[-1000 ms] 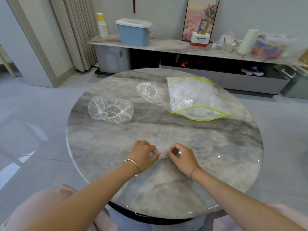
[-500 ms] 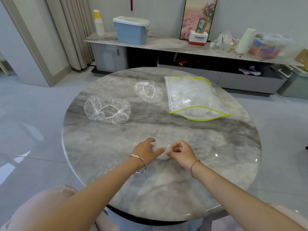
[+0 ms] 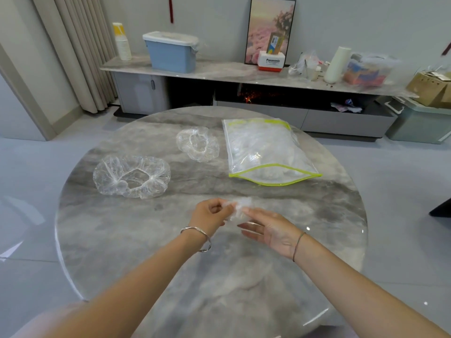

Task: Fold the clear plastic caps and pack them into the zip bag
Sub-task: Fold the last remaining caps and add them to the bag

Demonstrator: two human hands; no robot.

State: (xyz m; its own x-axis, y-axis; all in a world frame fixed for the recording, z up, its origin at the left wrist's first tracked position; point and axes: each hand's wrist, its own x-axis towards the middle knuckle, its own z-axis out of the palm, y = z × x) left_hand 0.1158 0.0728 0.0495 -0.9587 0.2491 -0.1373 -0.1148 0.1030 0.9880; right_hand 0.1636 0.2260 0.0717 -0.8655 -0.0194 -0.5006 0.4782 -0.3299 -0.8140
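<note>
A folded clear cap (image 3: 238, 208) was pinched in the left hand (image 3: 211, 215) over the round table (image 3: 117, 242), w/ the right hand (image 3: 271, 231) held beside it, fingers straight, nothing gripped. Large cap (image 3: 131, 177) & small cap (image 3: 197, 144) were laid left of the zip bag (image 3: 263, 152).

Two open caps (image 3: 131, 176) (image 3: 197, 143), one bunched cap (image 3: 240, 209), one zip bag (image 3: 263, 147).
</note>
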